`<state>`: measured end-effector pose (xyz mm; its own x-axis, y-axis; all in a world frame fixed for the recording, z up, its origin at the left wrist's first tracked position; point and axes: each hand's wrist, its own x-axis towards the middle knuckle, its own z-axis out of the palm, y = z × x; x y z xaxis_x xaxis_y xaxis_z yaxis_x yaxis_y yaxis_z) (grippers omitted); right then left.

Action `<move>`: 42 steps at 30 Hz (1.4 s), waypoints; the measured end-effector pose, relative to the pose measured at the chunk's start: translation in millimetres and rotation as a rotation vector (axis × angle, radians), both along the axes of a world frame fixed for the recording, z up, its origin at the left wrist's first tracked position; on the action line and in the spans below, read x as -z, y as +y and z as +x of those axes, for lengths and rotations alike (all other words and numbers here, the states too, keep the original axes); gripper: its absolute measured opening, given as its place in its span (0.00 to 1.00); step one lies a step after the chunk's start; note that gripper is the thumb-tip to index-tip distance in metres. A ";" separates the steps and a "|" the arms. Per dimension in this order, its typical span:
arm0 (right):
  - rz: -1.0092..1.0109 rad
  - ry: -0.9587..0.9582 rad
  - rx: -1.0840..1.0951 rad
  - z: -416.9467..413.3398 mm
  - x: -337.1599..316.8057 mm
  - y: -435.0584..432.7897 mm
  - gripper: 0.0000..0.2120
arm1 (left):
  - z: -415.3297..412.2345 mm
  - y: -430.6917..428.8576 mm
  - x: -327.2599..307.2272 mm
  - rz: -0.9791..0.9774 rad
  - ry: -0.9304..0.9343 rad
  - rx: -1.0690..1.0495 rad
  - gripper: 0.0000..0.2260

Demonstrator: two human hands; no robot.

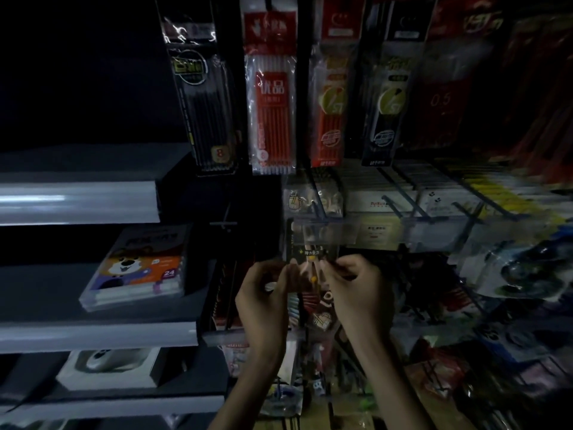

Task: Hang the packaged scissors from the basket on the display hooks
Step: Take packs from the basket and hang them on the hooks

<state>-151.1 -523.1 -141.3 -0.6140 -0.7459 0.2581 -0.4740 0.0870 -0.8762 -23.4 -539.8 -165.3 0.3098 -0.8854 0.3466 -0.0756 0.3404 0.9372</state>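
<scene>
Dark card with small yellow lettering backs the packaged scissors [311,257], which are held upright at the centre of the frame, their top edge just under a clear plastic strip [372,233] that runs along the front of a rack. Pinkish handles and a yellow dot show between the two hands. The left hand [266,293] rises from the lower middle of the frame and pinches the left edge of the pack with curled fingers. The right hand [353,287] pinches the right edge between thumb and fingertips. The dim light and blur hide whether the pack's top is on a hook. Behind the strip, white boxes [378,201] stand in rows between dark wire dividers. Across the upper centre four pen packs hang side by side: a black pack [201,103], a red-and-white pack [273,103], a red pack [328,103] and a dark pack [387,103]. Grey shelves [77,200] fill the left of the frame. On the middle one a marker box [139,268] printed with a cartoon bear and the number 24 lies tilted. More wrapped goods crowd the lower right, too blurred to tell apart.
</scene>
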 end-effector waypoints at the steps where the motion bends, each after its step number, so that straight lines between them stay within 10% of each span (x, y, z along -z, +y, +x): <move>1: 0.007 0.010 0.003 -0.8 1.1 -2.4 0.11 | -0.7 -2.0 1.1 0.013 0.006 -0.008 0.04; 10: 0.034 0.079 -0.009 -6.4 5.5 3.0 0.14 | 0.8 -7.3 21.4 0.069 -0.080 0.020 0.03; 15: 0.045 0.021 -0.047 -7.5 5.4 2.7 0.28 | 3.1 -7.8 22.1 0.122 -0.101 0.054 0.19; 42: -0.107 -0.104 0.085 -9.6 15.3 33.7 0.15 | 11.0 33.0 -2.8 0.150 -0.068 0.124 0.13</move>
